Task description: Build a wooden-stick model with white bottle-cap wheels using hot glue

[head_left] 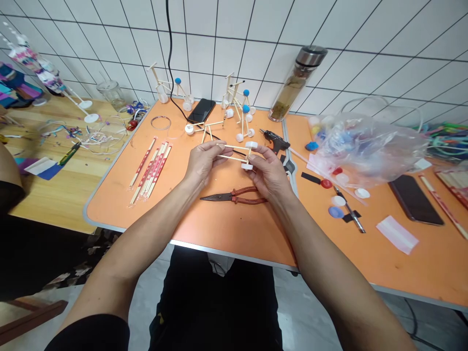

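Between my two hands is a small frame of thin wooden sticks (236, 158) with two white bottle caps (250, 145) at its right end. My left hand (204, 161) pinches the left ends of the sticks. The fingers of my right hand (266, 170) close on the end by the caps. Below the frame, red-handled pliers (221, 197) lie on the orange table (219, 224), partly behind my right hand. Just beyond my hands rests another stick piece (206, 127) with a white cap at its left end.
Wrapped chopsticks (151, 170) lie left. Stick models with blue caps (245, 108), a phone (202, 111) and a glass bottle (292, 87) stand or lie near the tiled wall. A glue gun (275, 140), loose caps (336, 212) and a plastic bag (369, 146) are right.
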Motion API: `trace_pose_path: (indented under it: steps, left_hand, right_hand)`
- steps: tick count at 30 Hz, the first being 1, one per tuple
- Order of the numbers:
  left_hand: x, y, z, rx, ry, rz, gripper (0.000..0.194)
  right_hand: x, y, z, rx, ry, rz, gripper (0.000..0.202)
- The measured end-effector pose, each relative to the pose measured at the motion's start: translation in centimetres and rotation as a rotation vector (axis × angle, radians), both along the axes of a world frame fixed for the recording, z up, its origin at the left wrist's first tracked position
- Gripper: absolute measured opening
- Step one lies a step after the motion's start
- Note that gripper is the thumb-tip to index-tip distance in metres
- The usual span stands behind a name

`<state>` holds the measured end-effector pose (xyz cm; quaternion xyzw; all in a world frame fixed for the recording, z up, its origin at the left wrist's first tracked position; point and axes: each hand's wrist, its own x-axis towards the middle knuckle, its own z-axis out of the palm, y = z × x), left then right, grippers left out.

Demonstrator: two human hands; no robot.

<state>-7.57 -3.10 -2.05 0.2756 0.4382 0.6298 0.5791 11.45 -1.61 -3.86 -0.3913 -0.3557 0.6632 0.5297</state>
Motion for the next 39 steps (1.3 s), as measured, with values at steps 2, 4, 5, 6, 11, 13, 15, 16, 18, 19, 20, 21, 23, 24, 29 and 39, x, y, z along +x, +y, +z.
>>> trace_pose_path:
  steps: [2, 4, 5, 6, 11, 13, 15, 16, 18, 19, 20, 21, 23, 24, 29, 39]
  left_hand:
    - [0.03, -0.04, 0.08, 0.003, -0.003, 0.000, 0.003]
    - [0.06, -0.08, 0.16, 0.002, -0.007, 0.000, 0.003]
    - [0.08, -0.09, 0.20, 0.001, -0.007, 0.001, 0.003]
    - [0.09, -0.10, 0.22, -0.001, -0.006, 0.002, 0.003]
    - [0.13, -0.12, 0.26, -0.013, 0.017, 0.001, 0.003]
    - [0.11, -0.10, 0.21, -0.014, 0.023, 0.001, 0.003]
    - [0.09, -0.08, 0.12, -0.008, 0.028, 0.000, 0.003]
    - [0.09, -0.08, 0.07, -0.002, 0.029, -0.001, 0.003]
    - [0.10, -0.09, -0.03, 0.015, 0.028, -0.001, 0.003]
    - [0.12, -0.10, -0.06, 0.021, 0.026, -0.003, 0.004]
    - [0.13, -0.12, -0.08, 0.026, 0.024, -0.004, 0.005]
    - [0.15, -0.14, -0.08, 0.030, 0.023, -0.006, 0.005]
    - [0.17, -0.15, -0.04, 0.033, 0.018, -0.007, 0.005]
    - [0.17, -0.14, -0.02, 0.033, 0.015, -0.007, 0.004]
    - [0.07, -0.04, -0.02, 0.037, 0.020, -0.004, 0.002]
    - [0.02, -0.07, -0.02, 0.022, 0.045, 0.003, 0.003]
  right_hand:
    - [-0.03, -0.02, 0.04, -0.002, 0.004, -0.010, 0.058]
    - [-0.08, -0.05, 0.11, -0.004, 0.005, -0.017, 0.059]
    - [-0.10, -0.06, 0.15, -0.005, 0.005, -0.018, 0.059]
    - [-0.12, -0.08, 0.19, -0.006, 0.005, -0.018, 0.060]
    - [-0.18, -0.12, 0.37, -0.011, 0.011, -0.022, 0.060]
    - [-0.15, -0.12, 0.37, -0.008, 0.011, -0.020, 0.059]
    - [-0.11, -0.11, 0.34, -0.005, 0.007, -0.013, 0.059]
    - [-0.09, -0.10, 0.32, -0.003, 0.006, -0.011, 0.059]
    - [-0.05, -0.08, 0.28, 0.000, 0.009, -0.010, 0.060]
    - [-0.04, -0.08, 0.26, 0.001, 0.009, -0.010, 0.061]
    - [-0.02, -0.06, 0.24, 0.002, 0.008, -0.012, 0.061]
    - [0.00, -0.05, 0.22, 0.002, 0.005, -0.013, 0.061]
    - [0.06, -0.02, 0.18, 0.005, -0.003, -0.010, 0.060]
    - [0.10, -0.01, 0.16, 0.007, -0.005, -0.008, 0.060]
    - [0.18, 0.06, 0.12, 0.004, -0.007, -0.007, 0.060]
    - [0.10, 0.09, -0.02, 0.003, 0.007, -0.008, 0.059]
